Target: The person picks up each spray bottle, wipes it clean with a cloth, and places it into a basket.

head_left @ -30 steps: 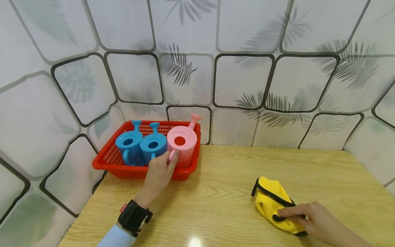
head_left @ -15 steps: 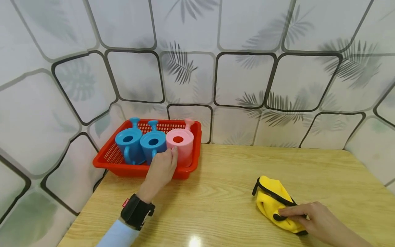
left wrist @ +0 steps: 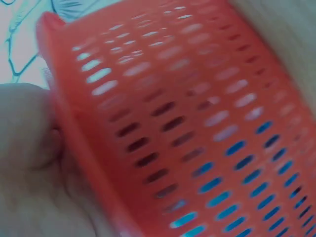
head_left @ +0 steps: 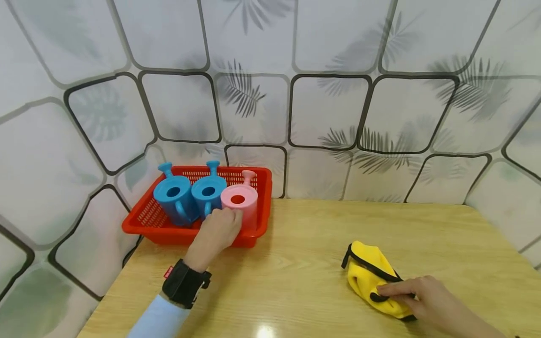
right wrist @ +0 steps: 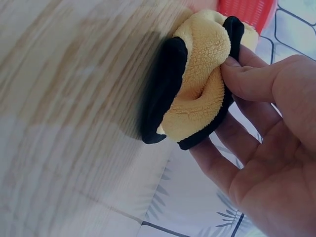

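Observation:
In the head view a pink watering can stands in the red plastic basket, right of two blue watering cans. My left hand holds it at the handle side, and the handle is hidden by the fingers. The left wrist view shows the perforated basket wall with part of that hand beyond the rim. On the right, my right hand pinches a crumpled yellow cloth with black edging on the table. Its thumb presses the fuzzy fabric against the fingers in the right wrist view.
The wooden table reaches back to a wall covering with a leaf pattern. The basket sits at the table's back left, close to the wall. A black band is strapped on the left wrist.
The pink watering can has come down into the basket and slightly left, turning a little, with the left hand following. The left blue can has also turned. The right hand keeps its pinch.

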